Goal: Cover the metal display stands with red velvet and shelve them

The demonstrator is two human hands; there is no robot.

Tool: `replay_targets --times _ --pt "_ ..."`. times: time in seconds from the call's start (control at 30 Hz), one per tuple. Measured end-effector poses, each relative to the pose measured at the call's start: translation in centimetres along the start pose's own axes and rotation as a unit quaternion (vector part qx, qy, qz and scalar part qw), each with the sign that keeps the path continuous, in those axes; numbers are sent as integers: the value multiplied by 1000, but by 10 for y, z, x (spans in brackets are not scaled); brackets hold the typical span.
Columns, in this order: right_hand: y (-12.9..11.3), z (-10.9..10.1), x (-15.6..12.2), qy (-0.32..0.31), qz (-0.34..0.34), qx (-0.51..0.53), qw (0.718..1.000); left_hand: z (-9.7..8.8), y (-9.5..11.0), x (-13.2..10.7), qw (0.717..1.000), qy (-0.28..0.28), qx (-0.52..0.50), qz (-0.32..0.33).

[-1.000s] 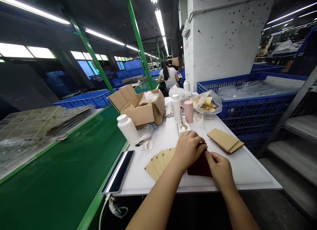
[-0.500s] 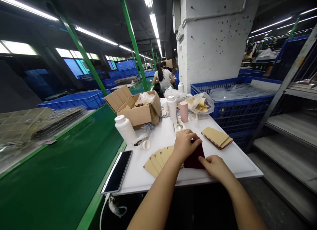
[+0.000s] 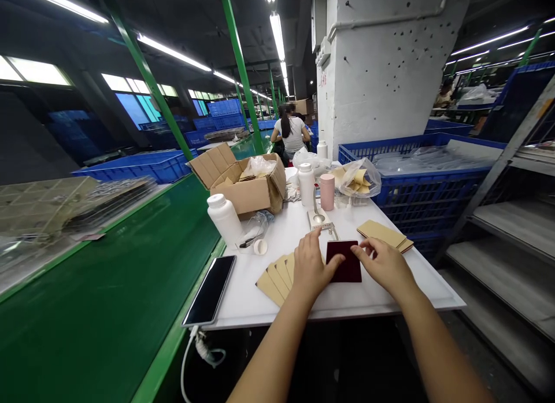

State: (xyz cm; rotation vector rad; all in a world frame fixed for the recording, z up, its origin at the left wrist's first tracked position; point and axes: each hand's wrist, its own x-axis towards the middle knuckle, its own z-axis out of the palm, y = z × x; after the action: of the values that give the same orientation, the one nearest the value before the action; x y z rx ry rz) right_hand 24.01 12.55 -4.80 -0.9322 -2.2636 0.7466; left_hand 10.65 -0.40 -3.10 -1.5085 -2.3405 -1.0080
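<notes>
Right now, the dark-red velvety square (image 3: 349, 269) sits on the white tabletop (image 3: 427, 284), straight in front of me!
My left hand (image 3: 311, 265) is open, fingers spread, thumb over the square's left part; my right hand (image 3: 384, 266) has its thumb at the right edge, though I can't tell whether it's pinching. Fanned tan paper pieces (image 3: 275, 280) lie left, a tan stack (image 3: 380, 232) right.

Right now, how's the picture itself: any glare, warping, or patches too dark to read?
In the head view, the ceiling tubes burn out white; in that same head view, the green posts lean, probably wide-lens distortion; the head view also shows near-black beneath the table, and little surface detail on the dark red piece.
</notes>
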Motion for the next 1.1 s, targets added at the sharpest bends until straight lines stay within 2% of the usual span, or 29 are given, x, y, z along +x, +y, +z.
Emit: replay_targets --times 0.1,0.2,0.33,0.43,0.53,0.6,0.7,0.77,0.8,0.87,1.0,1.1 --pt "6 16 8 15 -84 37 996 1 1 8 999 -23 -9 -33" --pt "23 29 2 3 -132 59 989 1 -2 4 998 -53 -10 -45" --pt "44 40 -17 -31 -133 39 990 -3 -11 -9 992 -110 -25 -58" --pt "42 38 -26 -44 -111 55 991 -8 -12 -10 986 -145 -60 -60" --pt "25 20 -31 -95 -54 171 979 -18 -2 -5 976 -170 -125 -57" --pt "8 -3 -35 -135 -35 281 950 -30 11 -3 957 -194 -207 -57" --pt "-20 -42 -50 -131 -64 387 910 -55 38 -8 891 -207 -396 -76" --pt "-38 -60 -67 -115 -96 416 897 -73 59 -19 842 -189 -497 -93" --pt "-48 -66 -76 -106 -108 424 893 -81 68 -27 827 -177 -523 -99" --pt "-66 -69 -97 -57 -101 428 896 -94 85 -46 802 -167 -563 -109" --pt "-94 -62 -135 71 -16 428 901 -107 103 -89 768 -147 -610 -125" --pt "-102 -60 -153 76 1 472 878 -114 107 -112 764 -135 -617 -134"
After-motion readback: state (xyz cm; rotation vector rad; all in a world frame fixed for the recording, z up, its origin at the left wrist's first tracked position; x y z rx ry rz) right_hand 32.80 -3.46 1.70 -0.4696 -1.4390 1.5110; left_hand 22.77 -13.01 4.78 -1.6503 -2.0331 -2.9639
